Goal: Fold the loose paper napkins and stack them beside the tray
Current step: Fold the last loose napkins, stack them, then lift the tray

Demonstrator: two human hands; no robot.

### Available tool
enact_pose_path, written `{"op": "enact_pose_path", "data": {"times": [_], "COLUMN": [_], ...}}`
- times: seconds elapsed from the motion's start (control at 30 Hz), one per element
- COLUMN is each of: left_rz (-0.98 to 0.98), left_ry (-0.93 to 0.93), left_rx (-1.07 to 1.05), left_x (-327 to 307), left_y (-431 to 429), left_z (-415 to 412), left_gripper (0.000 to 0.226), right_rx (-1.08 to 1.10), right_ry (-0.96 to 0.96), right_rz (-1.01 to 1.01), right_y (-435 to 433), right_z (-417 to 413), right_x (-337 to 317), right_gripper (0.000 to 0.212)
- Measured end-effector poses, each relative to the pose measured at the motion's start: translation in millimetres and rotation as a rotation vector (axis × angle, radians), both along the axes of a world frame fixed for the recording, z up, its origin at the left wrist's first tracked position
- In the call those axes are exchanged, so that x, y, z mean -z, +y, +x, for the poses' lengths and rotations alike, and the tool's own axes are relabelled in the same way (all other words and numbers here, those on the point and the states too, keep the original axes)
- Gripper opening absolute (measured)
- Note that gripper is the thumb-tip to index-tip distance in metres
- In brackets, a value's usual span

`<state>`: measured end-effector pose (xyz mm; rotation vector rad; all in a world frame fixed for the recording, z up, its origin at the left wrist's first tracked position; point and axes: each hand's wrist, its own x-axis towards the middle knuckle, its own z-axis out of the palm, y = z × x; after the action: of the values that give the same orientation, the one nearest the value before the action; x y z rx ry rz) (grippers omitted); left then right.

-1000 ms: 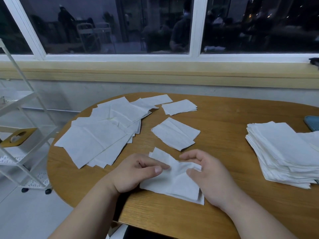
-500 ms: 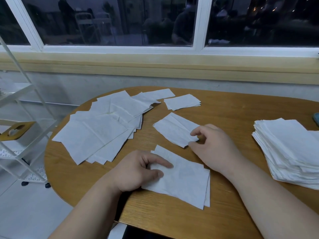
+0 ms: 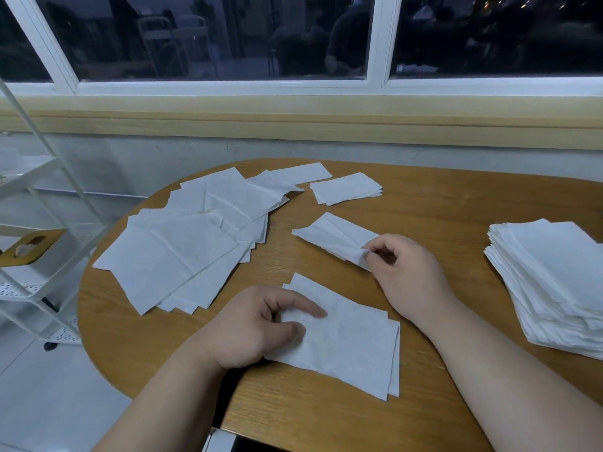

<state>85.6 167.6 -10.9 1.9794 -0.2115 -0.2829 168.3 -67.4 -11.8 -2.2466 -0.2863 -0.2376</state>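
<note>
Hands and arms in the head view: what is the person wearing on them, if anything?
The left hand and right hand wear nothing: no gloves, rings or watch show. The forearms are uncovered as well, and no sleeve comes into view.

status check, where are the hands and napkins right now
Left hand pressing down near folded napkin. Right hand pinching corner of middle folded napkin. Tall stack at right, loose pile at left; nothing blocking either hand.
</note>
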Motion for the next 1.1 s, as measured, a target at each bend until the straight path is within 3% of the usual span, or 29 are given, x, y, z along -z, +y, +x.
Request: {"op": "enact_pose_path", "data": {"times": [0.43,0.6,0.7,0.8,0.93,1.1], "left_rz": [0.014,0.033,0.039,0.041,0.035,0.003], "left_ry": [-0.020,-0.044,-0.045,-0.046,-0.044,-0.025], "left_rx": [-0.020,-0.030,-0.018,-0.016,-0.016,-0.017], "left_x": [0,0,2,4,3,2], "left_y": [-1,-1,1,2,2,0], "left_z": [-3,-2,-1,0,0,0], "left_gripper": [0.031,0.033,0.036,0.037,0.037,0.037], "right_rx": [-0.042,-0.174,-0.069,0.118,0.186,0.165], "right_ry": [0.063,0.034,0.001,-0.031,0.042,0.027], "right_rz": [-0.024,-0.145,-0.147,-0.237,-0.388,-0.410], "right_y": [1,-5,-7,-8,-6,-3], "right_z": [-11,-13,-11,-7,-8,-10], "right_x": [-2,1,1,2,2,2], "right_gripper": [0.009,0.028,0.024,0.007,0.019,0.028]}}
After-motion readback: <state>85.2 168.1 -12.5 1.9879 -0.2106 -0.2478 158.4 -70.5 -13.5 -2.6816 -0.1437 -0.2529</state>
